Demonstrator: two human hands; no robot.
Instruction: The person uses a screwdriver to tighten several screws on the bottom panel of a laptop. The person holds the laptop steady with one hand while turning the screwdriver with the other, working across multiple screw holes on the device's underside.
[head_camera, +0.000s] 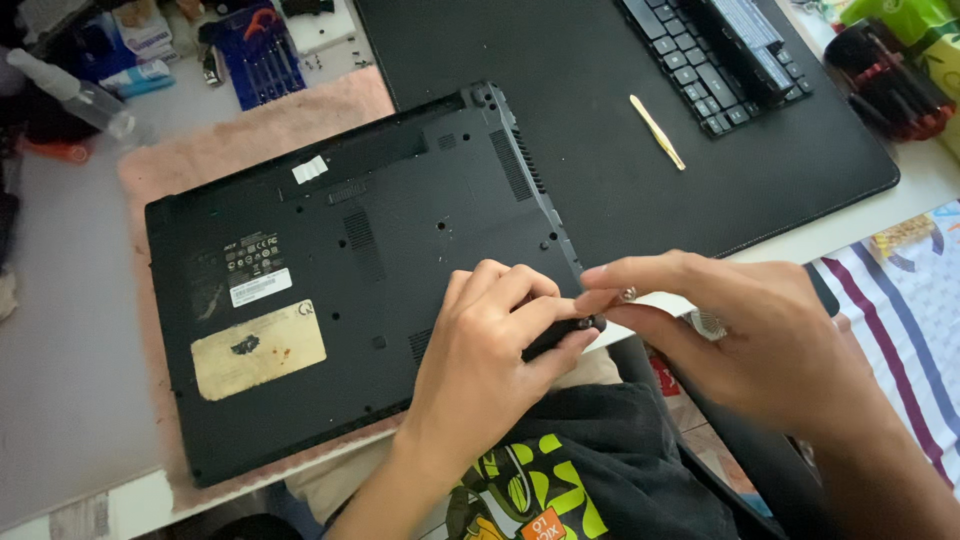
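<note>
A black laptop lies upside down on a pink cloth, its underside facing up with vents, labels and a worn yellowish sticker. My left hand rests on the laptop's near right corner, fingers curled around a small black part at the edge. My right hand comes in from the right, thumb and forefinger pinching at the same spot near a small metal piece. The two hands touch at the fingertips.
A large black desk mat lies behind the laptop, carrying a detached black keyboard and gold tweezers. A blue screwdriver set, a spray bottle and small boxes crowd the far left. A striped cloth lies at right.
</note>
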